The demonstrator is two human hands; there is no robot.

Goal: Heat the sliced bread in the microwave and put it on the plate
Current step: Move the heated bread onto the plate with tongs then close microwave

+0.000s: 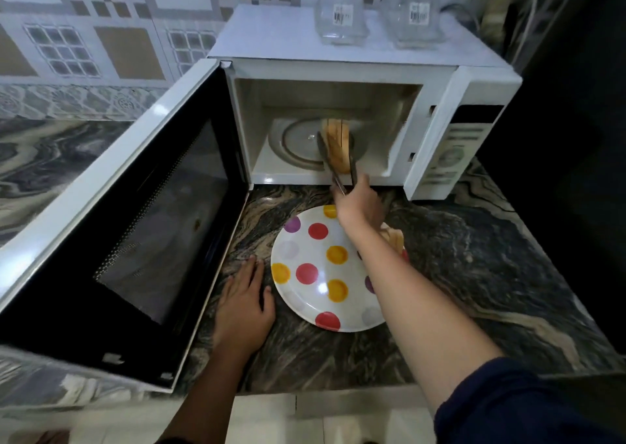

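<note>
right hand [359,203] gripping tongs [338,164] clamped on bread slice [338,145] inside open microwave [338,104], left hand [244,304] flat on marble counter [474,257] beside polka-dot plate [305,294], two glass jars [340,9] atop microwave

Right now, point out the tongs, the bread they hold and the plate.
tongs [333,174]: head view, left metal arm.
bread [338,143]: head view, face between the tong arms.
plate [298,303]: head view, bare white patch.
</note>
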